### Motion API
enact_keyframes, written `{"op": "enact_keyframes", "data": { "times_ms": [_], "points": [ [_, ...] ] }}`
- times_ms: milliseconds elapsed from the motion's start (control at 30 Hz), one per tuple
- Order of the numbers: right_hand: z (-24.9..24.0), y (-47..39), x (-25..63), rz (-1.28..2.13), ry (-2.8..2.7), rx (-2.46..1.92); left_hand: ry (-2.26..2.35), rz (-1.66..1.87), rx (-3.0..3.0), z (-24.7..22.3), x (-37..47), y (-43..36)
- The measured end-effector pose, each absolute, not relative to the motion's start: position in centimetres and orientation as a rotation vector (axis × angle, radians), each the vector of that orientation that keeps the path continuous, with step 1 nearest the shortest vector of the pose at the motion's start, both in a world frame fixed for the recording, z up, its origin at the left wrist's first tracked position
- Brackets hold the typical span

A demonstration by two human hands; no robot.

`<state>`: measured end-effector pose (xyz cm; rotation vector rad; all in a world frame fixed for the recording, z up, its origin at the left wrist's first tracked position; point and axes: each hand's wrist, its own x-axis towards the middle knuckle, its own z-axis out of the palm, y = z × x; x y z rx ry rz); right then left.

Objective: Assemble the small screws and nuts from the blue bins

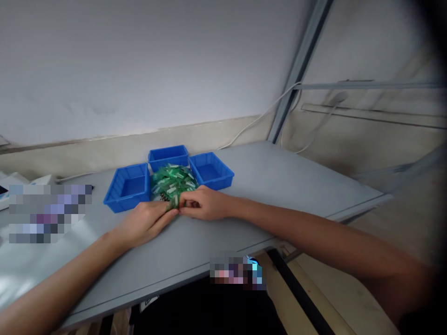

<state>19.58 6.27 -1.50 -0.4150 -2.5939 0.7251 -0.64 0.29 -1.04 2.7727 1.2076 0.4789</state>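
Observation:
A heap of small green plastic packets (174, 179), many with pale labels, lies on the grey table between blue bins. At the near edge of the heap, both hands meet at one green packet (173, 203). My left hand (148, 221) pinches its left side between thumb and fingers. My right hand (204, 203) has its fingers curled, with thumb and forefinger closed on the packet's right side. Some small dark brownish pieces (163, 197) show just behind the left fingertips; their kind is too small to make out.
Three blue plastic bins stand round the heap: one to the left (127, 204), one behind (167, 152) and one to the right (218, 181). A white device (14, 197) and a blurred-out item sit at the far left. A metal post (296, 70) and white cable (249, 124) are behind.

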Motion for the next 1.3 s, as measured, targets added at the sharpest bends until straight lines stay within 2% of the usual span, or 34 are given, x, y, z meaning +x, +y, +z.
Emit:
{"op": "enact_keyframes", "data": {
  "times_ms": [133, 267, 433, 567, 800, 1100, 1200, 1300],
  "points": [
    [-1.3, 5.9, 19.6, 0.867, -2.592, -0.437, 1.077, 0.448, 2.756, -0.6, -0.5, 0.1],
    [-1.3, 6.1, 19.8, 0.811, -2.608, -0.477, 1.001, 0.448, 2.803, -0.3, -0.5, 0.1],
    [-1.5, 6.5, 19.9, 0.591, -2.654, -0.435, 1.247, 0.572, 2.742, 0.0, -1.1, 0.4],
    [-1.2, 6.4, 20.0, 0.626, -2.661, -0.415, 1.387, 0.602, 2.679, 0.1, -1.7, 0.6],
    [-0.7, 6.7, 20.3, 0.667, -2.635, -0.476, 1.182, 0.481, 2.744, 0.1, -1.1, 0.3],
    [-0.7, 6.9, 20.1, 0.641, -2.443, -0.715, 1.04, 0.67, 2.806, 0.4, -0.6, -0.2],
    [-0.8, 6.7, 20.0, 0.629, -2.485, -0.621, 1.02, 0.709, 2.805, 0.2, 0.0, -0.2],
    [-0.7, 6.3, 20.1, 0.807, -2.536, -0.465, 0.992, 0.711, 2.79, 0.0, 0.2, -0.2]
  ]
}}
